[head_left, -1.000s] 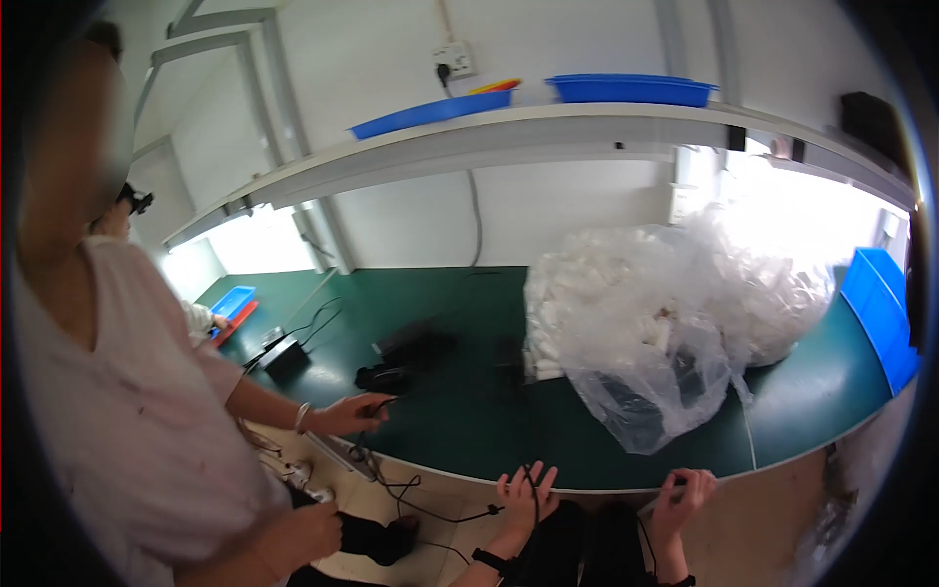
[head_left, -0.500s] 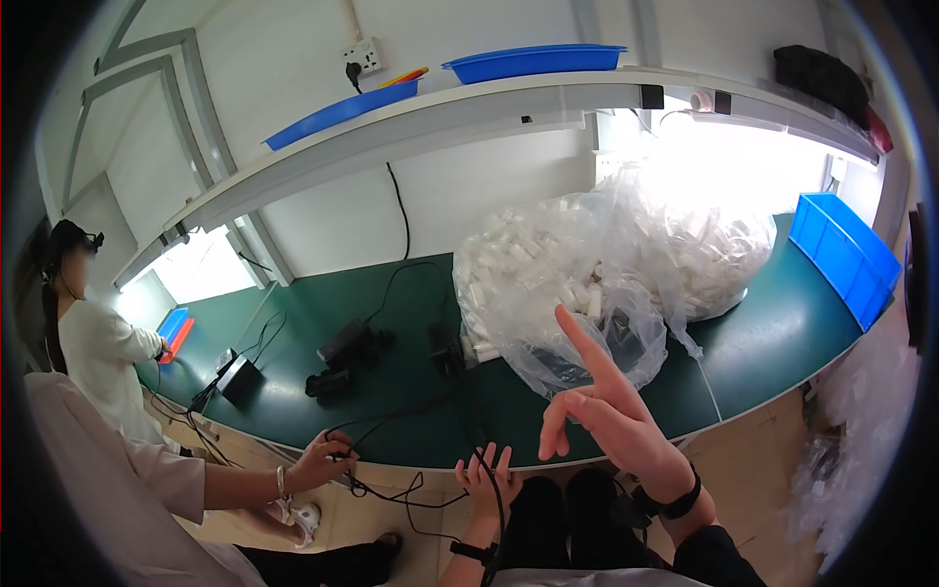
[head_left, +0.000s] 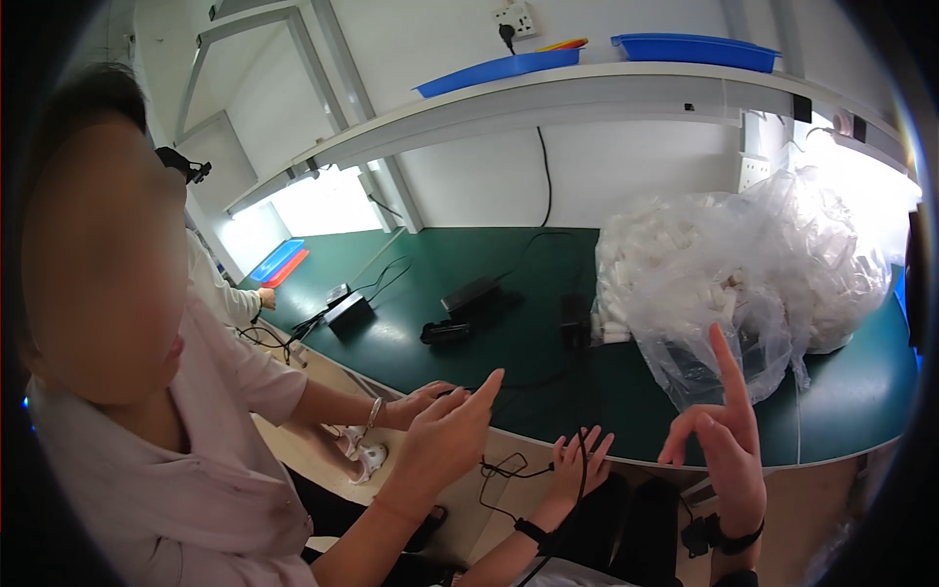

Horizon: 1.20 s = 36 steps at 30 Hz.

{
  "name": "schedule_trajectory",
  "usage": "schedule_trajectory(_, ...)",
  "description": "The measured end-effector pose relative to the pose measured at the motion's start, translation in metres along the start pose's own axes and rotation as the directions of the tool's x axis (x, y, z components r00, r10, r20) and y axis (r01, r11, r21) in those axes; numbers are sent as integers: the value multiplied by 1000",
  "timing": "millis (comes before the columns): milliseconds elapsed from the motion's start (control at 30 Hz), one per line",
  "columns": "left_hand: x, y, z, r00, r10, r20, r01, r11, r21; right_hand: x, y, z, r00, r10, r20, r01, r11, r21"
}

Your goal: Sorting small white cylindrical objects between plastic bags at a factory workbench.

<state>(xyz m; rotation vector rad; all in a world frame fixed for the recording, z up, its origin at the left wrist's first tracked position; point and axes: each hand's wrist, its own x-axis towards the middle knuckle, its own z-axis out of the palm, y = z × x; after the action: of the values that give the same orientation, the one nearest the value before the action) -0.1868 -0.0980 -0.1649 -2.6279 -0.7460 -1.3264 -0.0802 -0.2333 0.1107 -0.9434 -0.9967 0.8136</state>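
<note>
While the right hand (head_left: 724, 440) is raised in front of the counter edge, its index finger points straight up and the other fingers curl loosely inward; it grips nothing. Half a second ago it was raised with fingers spread, and a second ago both hands sat low by the lap, so the lift and the pointing are new and read as a gesture, not a grasp. The left hand (head_left: 577, 465) lies open, fingers fanned, with a thin black cable (head_left: 504, 470) running across it and looping down beside the wrist; it rests against the cable without closing on it.

Just behind the raised finger sits the large clear plastic bag of small white parts (head_left: 743, 264), slumped on the dark green counter (head_left: 851, 401), its loose lower flap hanging near the counter's front edge. No hand touches the bag, which means the parts are left alone at this moment.

To the left, a neighbouring person in a pale pink shirt (head_left: 147, 489) has come close into view and reaches forward with a pointing hand (head_left: 450, 430), the other hand (head_left: 421, 401) near the cables at the counter edge. Farther along the counter lie black power adapters (head_left: 469, 293) with their leads. A white shelf (head_left: 587, 98) above carries blue plastic trays (head_left: 694, 49).
</note>
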Motion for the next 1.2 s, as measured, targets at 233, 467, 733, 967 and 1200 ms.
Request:
schedule_trajectory(233, -6, -4, 10, 999, -30, 26, 30, 1000, -9, -27, 39, -31, 982, 77, -173, -120, 959, -257)
schedule_trajectory(467, -7, -8, 17, 996, 64, -69, -60, 997, 57, -73, 140, -81, 832, -534, -151, 16, 296, -955)
schedule_trajectory(733, -2, -10, 11, 994, 94, -56, -91, 994, 59, -108, 208, -92, 882, -457, -117, -188, -113, -976)
schedule_trajectory(967, 6, 1, 3, 997, 72, -19, -70, 994, 81, -110, 217, -98, 867, -493, -74, -230, -264, -937)
schedule_trajectory(1200, 8, 4, -6, 998, 57, 29, -58, 997, 47, -110, 219, -100, 856, -513, -65, -228, -261, -938)
